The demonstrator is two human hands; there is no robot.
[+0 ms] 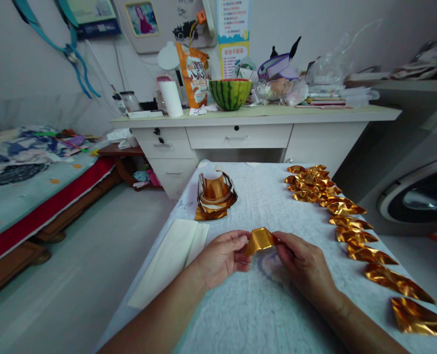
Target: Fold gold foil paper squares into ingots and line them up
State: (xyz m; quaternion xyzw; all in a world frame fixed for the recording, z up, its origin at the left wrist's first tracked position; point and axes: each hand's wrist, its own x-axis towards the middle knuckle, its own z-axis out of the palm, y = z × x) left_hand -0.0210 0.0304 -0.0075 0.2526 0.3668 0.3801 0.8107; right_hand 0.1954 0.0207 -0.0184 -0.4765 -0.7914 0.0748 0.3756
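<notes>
A small piece of gold foil (261,239), bent into a raised shape, is held above the cloth-covered table between both hands. My left hand (223,255) pinches its left end between thumb and fingers, palm partly turned up. At the foil's right end, my right hand (306,265) grips the edge with thumb and fingertips. Beyond them a loose curled stack of gold foil sheets (215,196) stands on the table. Folded gold foil pieces (354,236) form a long row down the right side. White paper sheets (166,260) lie left of my left hand.
The table (262,182) has a pale patterned cloth. Behind it stands a white desk (240,135) bearing a watermelon half (230,94), an orange pouch (194,76) and a white roll (171,98). A bed (30,187) is at the left, a washing machine (421,191) at the right.
</notes>
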